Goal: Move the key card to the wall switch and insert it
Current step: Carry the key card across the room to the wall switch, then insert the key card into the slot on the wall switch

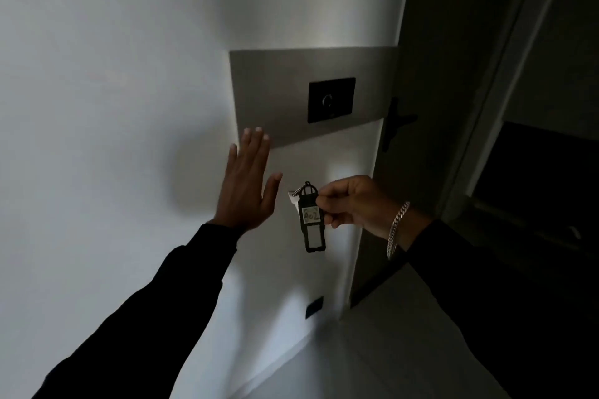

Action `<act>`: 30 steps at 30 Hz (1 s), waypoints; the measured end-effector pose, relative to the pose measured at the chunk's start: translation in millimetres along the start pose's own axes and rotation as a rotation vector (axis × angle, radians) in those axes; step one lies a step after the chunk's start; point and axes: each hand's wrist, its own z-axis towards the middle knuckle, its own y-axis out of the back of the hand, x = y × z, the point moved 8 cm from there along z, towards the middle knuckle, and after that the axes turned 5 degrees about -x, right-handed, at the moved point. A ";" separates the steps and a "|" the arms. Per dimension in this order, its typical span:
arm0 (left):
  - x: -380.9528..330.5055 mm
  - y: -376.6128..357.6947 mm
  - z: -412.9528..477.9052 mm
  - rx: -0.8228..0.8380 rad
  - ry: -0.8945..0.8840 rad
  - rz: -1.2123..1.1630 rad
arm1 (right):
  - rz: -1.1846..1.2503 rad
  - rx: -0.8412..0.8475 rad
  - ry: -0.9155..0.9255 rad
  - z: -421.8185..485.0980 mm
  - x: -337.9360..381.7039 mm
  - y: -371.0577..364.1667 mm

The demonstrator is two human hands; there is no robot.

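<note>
Key card below the wall switch
Right hand pinches the key card below the wall switch; left hand spread flat, lower left of it.

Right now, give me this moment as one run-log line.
right hand: pinching key card | left hand: open, flat by wall | wall switch: above card, empty | insertion: not yet done

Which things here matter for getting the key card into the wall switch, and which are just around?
For the job:
key card, pinched in the right hand
wall switch on the grey panel
left hand, open and flat by the wall

Just around:
door handle
low wall socket
bracelet
</note>
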 end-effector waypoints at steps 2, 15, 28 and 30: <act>-13.1 -11.7 25.6 -0.038 0.011 0.045 | -0.034 0.027 0.014 16.0 9.4 35.8; -5.9 -48.7 121.0 -0.191 0.031 0.328 | -0.121 -0.009 0.232 163.3 84.4 166.2; 22.7 -87.5 196.5 -0.455 -0.008 0.783 | -0.157 -0.079 0.545 275.4 142.8 204.6; 25.2 -91.6 197.0 -0.478 -0.012 0.881 | -0.168 -0.091 0.591 281.6 142.6 210.1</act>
